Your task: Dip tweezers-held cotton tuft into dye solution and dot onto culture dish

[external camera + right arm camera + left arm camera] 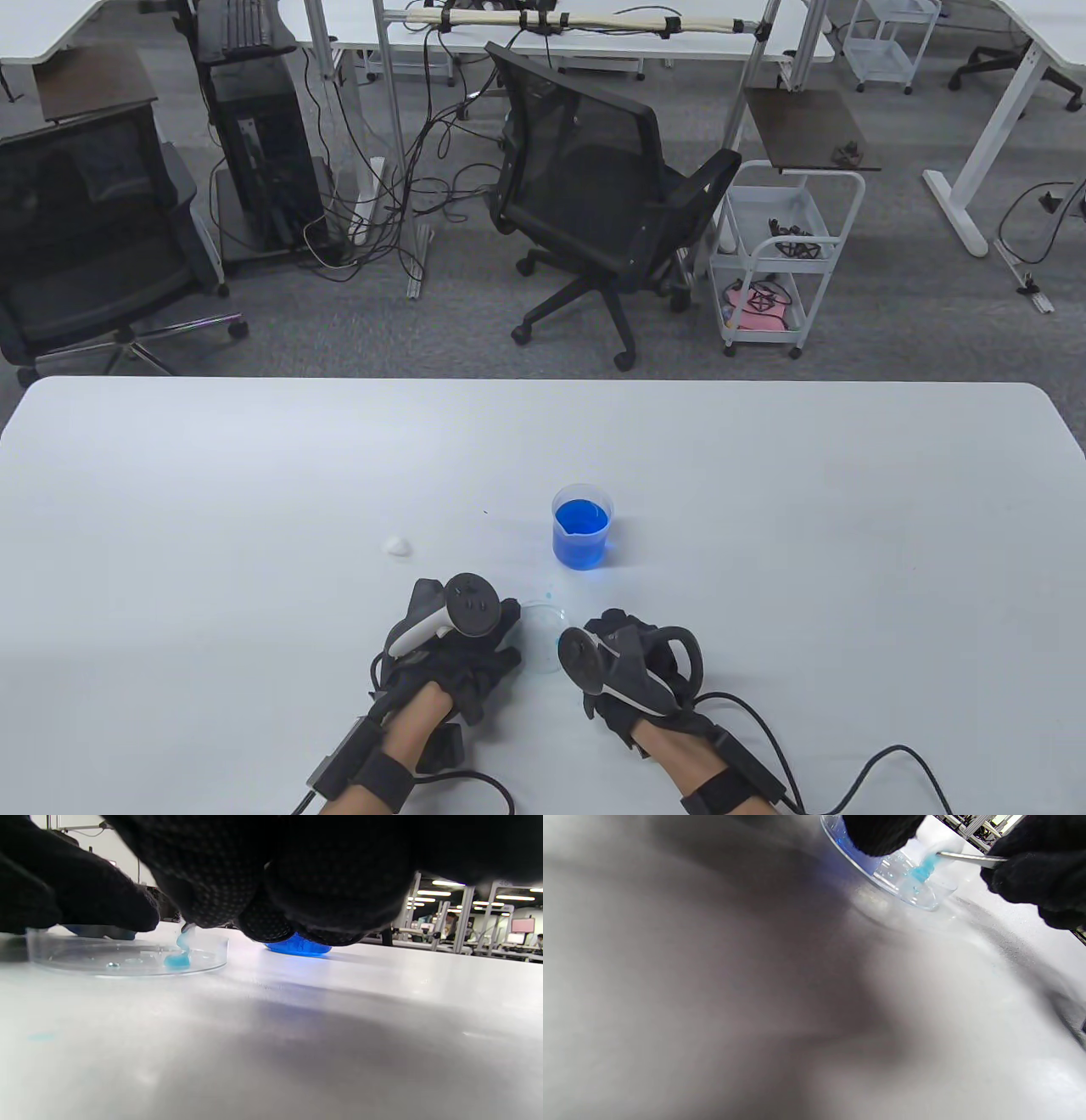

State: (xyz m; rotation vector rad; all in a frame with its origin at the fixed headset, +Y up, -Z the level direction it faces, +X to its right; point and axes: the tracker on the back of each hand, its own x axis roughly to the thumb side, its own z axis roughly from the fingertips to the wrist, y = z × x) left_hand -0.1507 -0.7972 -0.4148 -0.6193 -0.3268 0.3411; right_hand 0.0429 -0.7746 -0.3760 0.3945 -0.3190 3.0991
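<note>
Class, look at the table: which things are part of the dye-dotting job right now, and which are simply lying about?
In use: culture dish, steadied by the left hand; tweezers pinched by the right hand; blue-stained cotton tuft touching the dish floor; beaker of blue dye.

Lying about: spare white cotton tuft on the table; office chair and cart behind.

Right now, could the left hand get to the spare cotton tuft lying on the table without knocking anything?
Probably yes. The spare cotton tuft lies just beyond the left hand, with bare table between them; the beaker stands off to the right. It would first have to leave the culture dish.
</note>
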